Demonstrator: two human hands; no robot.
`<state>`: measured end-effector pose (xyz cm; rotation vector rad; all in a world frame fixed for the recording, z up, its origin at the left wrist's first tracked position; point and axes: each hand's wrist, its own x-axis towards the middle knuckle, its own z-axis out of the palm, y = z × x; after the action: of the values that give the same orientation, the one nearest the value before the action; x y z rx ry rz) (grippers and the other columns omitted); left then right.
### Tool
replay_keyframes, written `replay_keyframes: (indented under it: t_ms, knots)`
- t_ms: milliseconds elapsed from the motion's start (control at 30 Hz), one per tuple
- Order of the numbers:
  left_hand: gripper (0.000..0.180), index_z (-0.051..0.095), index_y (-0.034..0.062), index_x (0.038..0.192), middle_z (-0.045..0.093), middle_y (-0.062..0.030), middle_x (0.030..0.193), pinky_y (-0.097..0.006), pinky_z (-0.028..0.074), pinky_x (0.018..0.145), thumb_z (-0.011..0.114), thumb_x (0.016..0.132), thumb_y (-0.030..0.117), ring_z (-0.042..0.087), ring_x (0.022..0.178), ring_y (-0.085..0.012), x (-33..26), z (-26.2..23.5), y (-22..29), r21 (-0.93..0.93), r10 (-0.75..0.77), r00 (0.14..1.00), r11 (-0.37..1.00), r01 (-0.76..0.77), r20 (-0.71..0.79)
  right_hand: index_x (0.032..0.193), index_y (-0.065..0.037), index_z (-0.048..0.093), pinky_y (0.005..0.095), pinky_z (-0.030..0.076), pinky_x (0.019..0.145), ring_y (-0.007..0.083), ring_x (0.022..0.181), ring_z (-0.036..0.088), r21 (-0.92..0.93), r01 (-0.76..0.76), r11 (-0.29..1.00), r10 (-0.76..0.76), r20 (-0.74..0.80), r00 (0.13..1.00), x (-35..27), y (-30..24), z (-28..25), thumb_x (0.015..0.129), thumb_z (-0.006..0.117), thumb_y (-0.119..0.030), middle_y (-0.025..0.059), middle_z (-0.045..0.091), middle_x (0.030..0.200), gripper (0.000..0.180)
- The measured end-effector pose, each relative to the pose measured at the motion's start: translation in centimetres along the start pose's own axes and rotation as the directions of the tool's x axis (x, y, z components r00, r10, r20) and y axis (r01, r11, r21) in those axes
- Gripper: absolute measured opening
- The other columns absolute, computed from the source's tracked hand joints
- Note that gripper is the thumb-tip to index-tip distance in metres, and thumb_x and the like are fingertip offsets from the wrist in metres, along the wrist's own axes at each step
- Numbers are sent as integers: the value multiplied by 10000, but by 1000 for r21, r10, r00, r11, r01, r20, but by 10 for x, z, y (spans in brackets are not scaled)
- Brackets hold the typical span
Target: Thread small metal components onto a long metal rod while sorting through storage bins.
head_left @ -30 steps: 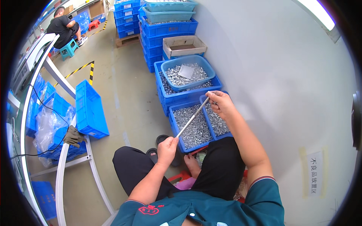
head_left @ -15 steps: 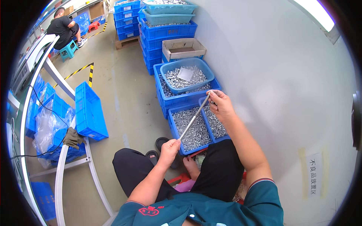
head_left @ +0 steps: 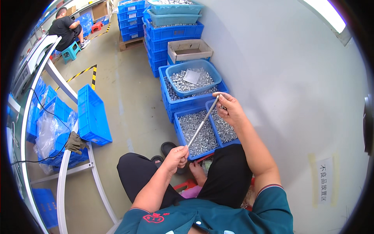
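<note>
— What do we have in our hands?

— A thin, straight metal rod (head_left: 203, 121), grey and shiny. We hold it by both ends, slanting up from lower left to upper right.

— How do our hands sit on it?

— Our left hand (head_left: 177, 155) is curled into a loose fist around the lower end, forearm bare and stretched forward from the teal sleeve. Our right hand (head_left: 230, 109) is higher and farther out, fingers pinched on the upper tip, wrist bent, elbow tucked near the wall (head_left: 296, 97).

— And where does the rod hang?

— In the air above our knees, over the two blue bins (head_left: 206, 130) just ahead of us. It touches nothing but our hands.

— What fills those bins?

— Small silvery metal parts, heaped loose, glinting and grainy; too small for us to tell their shape. The bins are hard plastic, rectangular, set side by side.

— Beyond them?

— A rounded pale-blue basin (head_left: 193, 78) of the same parts rests on a larger blue crate (head_left: 183, 102). A flat grey sheet lies on its heap. Behind it stands an open cardboard box (head_left: 189, 50), then stacked blue crates.

— To our left?

— A white tube frame (head_left: 62, 183) with a flat blue tray (head_left: 92, 116), crumpled clear plastic bags and a dark glove draped on the rail. Far off, another person (head_left: 66, 28) sits on a low teal stool.

— The floor?

— Smooth, dull grey concrete.
</note>
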<state>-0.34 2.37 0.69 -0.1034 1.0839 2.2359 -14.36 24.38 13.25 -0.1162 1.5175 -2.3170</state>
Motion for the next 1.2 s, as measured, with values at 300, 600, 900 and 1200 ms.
replay_keyframes:
  t_ms: [300,600,900,1200]
  knots:
    - [356,462,51,610,364,38,547,-231,269,465,526,906,238,316,531,-44,6,7,-18,694,616,745,653,-303,-255,869,-37,554,186,232,344,42,409,357,-300,57,952,-173,-377,910,13,5,0,867,566,-198,-7,471,609,161]
    - [376,401,20,621,322,12,557,-270,293,470,539,898,234,302,544,-70,2,-5,-17,679,623,741,659,-324,-251,980,-11,507,158,238,326,26,428,349,297,-226,928,256,-67,964,12,2,-41,925,454,-213,18,491,717,216]
    - [364,435,67,610,358,51,576,-229,280,495,503,916,252,324,552,-47,1,-4,-13,660,577,777,689,-299,-251,1033,-5,523,152,261,325,18,412,360,207,-224,952,235,-27,972,9,1,-28,913,469,-179,54,562,785,218]
    - [354,435,66,611,354,58,579,-224,268,490,503,915,234,315,550,-45,-2,-3,-11,634,564,790,708,-312,-241,896,-51,542,150,232,316,17,401,353,229,-177,957,192,-47,980,9,2,-30,889,535,-178,30,538,716,128]
